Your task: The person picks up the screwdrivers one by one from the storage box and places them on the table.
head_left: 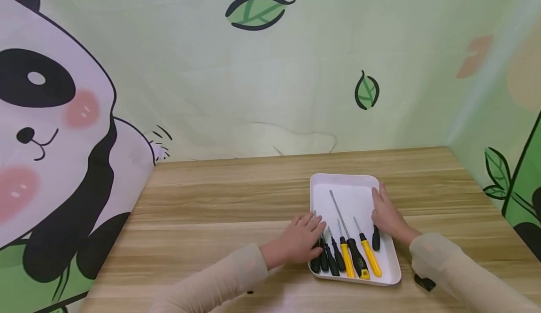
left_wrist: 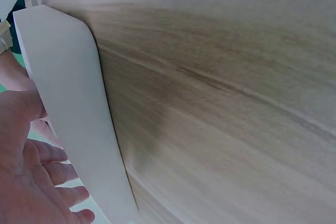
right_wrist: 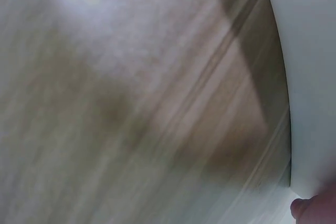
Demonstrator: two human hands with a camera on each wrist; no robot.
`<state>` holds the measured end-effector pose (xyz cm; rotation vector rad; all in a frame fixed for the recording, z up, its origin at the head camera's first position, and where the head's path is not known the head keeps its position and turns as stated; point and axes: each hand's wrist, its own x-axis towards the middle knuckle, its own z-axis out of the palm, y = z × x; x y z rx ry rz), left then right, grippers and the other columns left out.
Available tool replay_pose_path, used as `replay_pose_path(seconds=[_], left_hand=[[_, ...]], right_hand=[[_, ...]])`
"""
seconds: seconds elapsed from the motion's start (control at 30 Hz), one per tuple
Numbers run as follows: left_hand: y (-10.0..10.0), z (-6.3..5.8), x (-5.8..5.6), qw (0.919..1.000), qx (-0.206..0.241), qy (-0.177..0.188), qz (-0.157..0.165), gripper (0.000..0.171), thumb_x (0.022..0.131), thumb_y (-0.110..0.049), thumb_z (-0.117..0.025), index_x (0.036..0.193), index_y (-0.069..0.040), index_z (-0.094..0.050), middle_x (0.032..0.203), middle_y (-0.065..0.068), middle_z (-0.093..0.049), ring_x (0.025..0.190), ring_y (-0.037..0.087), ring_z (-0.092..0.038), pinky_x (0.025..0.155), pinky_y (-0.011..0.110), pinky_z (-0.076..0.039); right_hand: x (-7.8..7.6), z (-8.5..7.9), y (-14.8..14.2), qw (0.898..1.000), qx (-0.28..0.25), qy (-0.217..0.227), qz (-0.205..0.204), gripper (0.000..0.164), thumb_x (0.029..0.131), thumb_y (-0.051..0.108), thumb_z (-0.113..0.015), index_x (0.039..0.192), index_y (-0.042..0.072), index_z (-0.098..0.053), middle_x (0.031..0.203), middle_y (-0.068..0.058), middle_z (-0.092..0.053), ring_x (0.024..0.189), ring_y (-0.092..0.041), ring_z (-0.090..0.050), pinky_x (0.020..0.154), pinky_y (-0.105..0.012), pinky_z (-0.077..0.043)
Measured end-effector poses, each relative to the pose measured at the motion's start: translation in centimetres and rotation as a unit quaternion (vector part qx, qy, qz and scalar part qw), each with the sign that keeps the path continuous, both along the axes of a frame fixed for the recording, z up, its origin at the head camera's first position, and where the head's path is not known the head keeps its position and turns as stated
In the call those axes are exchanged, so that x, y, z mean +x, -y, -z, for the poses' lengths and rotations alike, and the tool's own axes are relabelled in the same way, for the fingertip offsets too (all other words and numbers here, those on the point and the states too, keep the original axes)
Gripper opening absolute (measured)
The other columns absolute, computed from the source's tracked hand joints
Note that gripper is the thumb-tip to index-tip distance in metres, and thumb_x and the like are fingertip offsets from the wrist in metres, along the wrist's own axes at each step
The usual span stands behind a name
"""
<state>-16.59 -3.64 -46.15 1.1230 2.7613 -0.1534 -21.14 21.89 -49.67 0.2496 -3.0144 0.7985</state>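
Note:
A white rectangular tray [head_left: 352, 181] lies on the wooden table and holds several screwdrivers. Black-handled screwdrivers [head_left: 331, 260] crowd its left side, some partly covered by my left hand [head_left: 299, 238]. That hand reaches over the left rim with its fingers spread and fairly straight. Toward the middle lie a yellow-handled screwdriver [head_left: 346, 259], a longer black one with a yellow end [head_left: 357, 259], and a second yellow-handled one [head_left: 371, 259]. My right hand [head_left: 388, 216] holds the tray's right rim, fingers on both sides of it. Beneath it a black handle [head_left: 376, 238] shows, its shaft hidden.
A small black object [head_left: 424, 282] lies on the table [head_left: 203, 200] beside my right sleeve, partly covered. A tiny dark thing [head_left: 250, 292] shows by my left sleeve. A printed cloth wall [head_left: 203, 82] with a panda stands behind the table.

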Motion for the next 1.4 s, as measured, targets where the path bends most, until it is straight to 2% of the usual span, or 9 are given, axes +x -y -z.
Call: replay_pose_path(seconds=[0.13,0.23,0.5,0.7,1.07,1.27,1.33,1.4], left_hand=[[-0.1,0.0,0.4,0.9998,-0.01,-0.005,-0.014,0.055,0.087,-0.042,-0.046,0.134,-0.014,-0.035,0.14,0.002,-0.035,0.133,0.023,-0.022,0.106,0.043,-0.022],[-0.2,0.3,0.6,0.9993,-0.017,-0.022,-0.022,0.053,0.087,-0.041,-0.047,0.132,-0.015,-0.039,0.135,0.0,-0.04,0.133,0.023,-0.023,0.106,0.043,-0.022],[-0.9,0.6,1.4,0.9925,-0.06,-0.099,-0.04,0.048,0.085,-0.042,-0.048,0.123,-0.012,-0.047,0.122,0.0,-0.052,0.128,0.023,-0.03,0.103,0.04,-0.026],[-1.4,0.8,2.1,0.9864,-0.08,-0.137,-0.041,0.042,0.087,-0.04,-0.045,0.118,-0.012,-0.051,0.114,0.0,-0.056,0.122,0.02,-0.036,0.1,0.038,-0.028],[-1.8,1.2,2.3,0.986,-0.068,-0.146,-0.045,0.037,0.087,-0.036,-0.046,0.114,-0.013,-0.057,0.109,-0.001,-0.06,0.115,0.019,-0.04,0.1,0.039,-0.027],[-2.1,1.1,2.4,0.9857,-0.071,-0.146,-0.043,0.037,0.086,-0.037,-0.047,0.113,-0.013,-0.057,0.106,-0.002,-0.059,0.105,0.017,-0.043,0.1,0.039,-0.029],[-2.3,1.1,2.5,0.9852,-0.074,-0.149,-0.044,0.036,0.086,-0.037,-0.047,0.112,-0.014,-0.057,0.103,-0.002,-0.059,0.1,0.016,-0.045,0.098,0.038,-0.03],[-2.5,0.9,2.5,0.9846,-0.078,-0.15,-0.044,0.033,0.086,-0.036,-0.047,0.108,-0.015,-0.058,0.097,-0.003,-0.059,0.092,0.015,-0.046,0.091,0.035,-0.033]], right_hand=[[-0.1,0.1,0.1,1.0,0.001,0.003,0.001,0.055,0.079,-0.006,-0.033,0.129,-0.02,-0.018,0.138,-0.038,-0.004,0.126,-0.049,-0.015,0.1,-0.056,-0.019],[-0.2,0.1,0.2,1.0,0.003,0.003,0.001,0.055,0.078,-0.006,-0.033,0.129,-0.02,-0.018,0.138,-0.038,-0.005,0.126,-0.049,-0.016,0.1,-0.056,-0.02],[-0.4,0.0,0.4,1.0,-0.002,0.012,0.001,0.056,0.079,-0.005,-0.033,0.131,-0.019,-0.017,0.139,-0.036,-0.004,0.127,-0.048,-0.014,0.1,-0.056,-0.019],[-0.5,0.2,0.4,1.0,-0.003,0.002,-0.001,0.055,0.08,-0.004,-0.033,0.131,-0.018,-0.018,0.139,-0.036,-0.005,0.126,-0.048,-0.016,0.1,-0.055,-0.021],[-0.7,0.3,0.4,1.0,0.01,0.014,0.009,0.056,0.08,-0.004,-0.033,0.132,-0.016,-0.016,0.141,-0.034,-0.004,0.124,-0.049,-0.022,0.095,-0.055,-0.029],[-0.9,0.5,0.4,1.0,0.011,0.009,0.01,0.056,0.08,-0.004,-0.033,0.132,-0.016,-0.017,0.14,-0.034,-0.005,0.123,-0.049,-0.024,0.094,-0.055,-0.031],[-0.9,0.5,0.4,1.0,0.014,0.007,0.01,0.056,0.08,-0.004,-0.033,0.132,-0.016,-0.017,0.14,-0.034,-0.005,0.122,-0.049,-0.025,0.093,-0.055,-0.032],[-0.9,0.6,0.4,1.0,0.015,0.007,0.01,0.056,0.08,-0.004,-0.032,0.132,-0.016,-0.017,0.14,-0.034,-0.005,0.122,-0.049,-0.025,0.093,-0.055,-0.032]])
